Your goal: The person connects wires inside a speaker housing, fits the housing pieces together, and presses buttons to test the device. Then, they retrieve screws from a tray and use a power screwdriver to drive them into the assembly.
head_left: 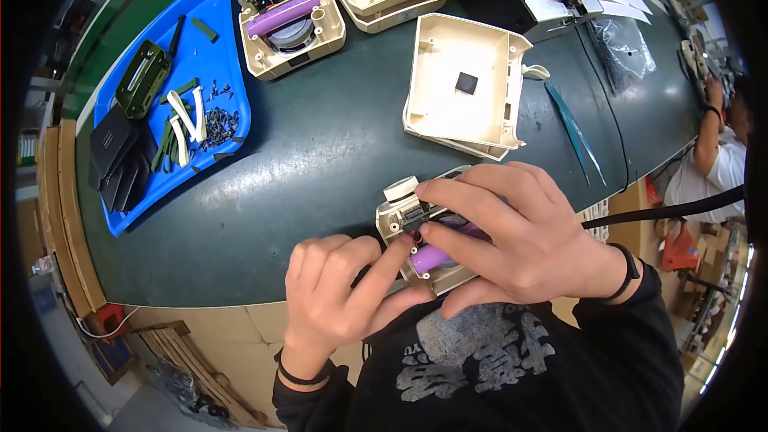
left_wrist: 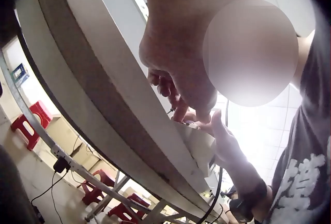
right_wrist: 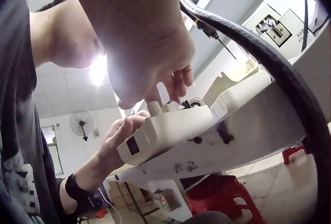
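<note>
At the near edge of the table [head_left: 320, 176], the right hand [head_left: 520, 244] grips an open case [right_wrist: 178, 133]; the left hand [head_left: 340, 296] reaches in, its grip unclear. Seemingly inner parts are being seated, calling for steady pressing.

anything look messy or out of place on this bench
Mildly, yes. In the nearer stack, the upper cream cover sits crooked over the piece beneath, their edges misaligned. Small dark bits lie loose in the blue tray, like a spill. The right wrist view shows dark blotches on the bench edge, possibly wear.
</note>
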Tool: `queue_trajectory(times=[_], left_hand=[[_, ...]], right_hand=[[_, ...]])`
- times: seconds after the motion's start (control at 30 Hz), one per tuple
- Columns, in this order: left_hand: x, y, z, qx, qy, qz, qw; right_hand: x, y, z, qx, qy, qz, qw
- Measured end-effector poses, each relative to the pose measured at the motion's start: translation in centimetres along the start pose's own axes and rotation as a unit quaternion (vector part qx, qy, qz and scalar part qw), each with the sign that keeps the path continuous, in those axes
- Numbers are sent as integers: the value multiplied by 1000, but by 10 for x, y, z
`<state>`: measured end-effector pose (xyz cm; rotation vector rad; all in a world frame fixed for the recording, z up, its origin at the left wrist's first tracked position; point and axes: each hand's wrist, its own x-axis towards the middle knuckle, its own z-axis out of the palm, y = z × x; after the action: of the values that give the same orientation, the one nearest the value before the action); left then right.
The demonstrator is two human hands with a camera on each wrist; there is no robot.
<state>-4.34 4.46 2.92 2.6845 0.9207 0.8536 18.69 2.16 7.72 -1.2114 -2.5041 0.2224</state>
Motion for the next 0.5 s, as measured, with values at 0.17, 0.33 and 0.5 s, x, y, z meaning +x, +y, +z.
queue_trajectory(times=[0.17, 0.33, 0.5], left_hand=[[3, -2, 2, -17, -8, 4, 1000], [4, 0, 1, -39, -20, -13, 999], [4, 1, 0, -39, -21, -18, 999]], right_hand=[[1, 2, 2, 27, 3, 12, 1000], [1, 2, 3, 47, -6, 28, 999], [1, 0, 4, 47, -8, 40, 998]])
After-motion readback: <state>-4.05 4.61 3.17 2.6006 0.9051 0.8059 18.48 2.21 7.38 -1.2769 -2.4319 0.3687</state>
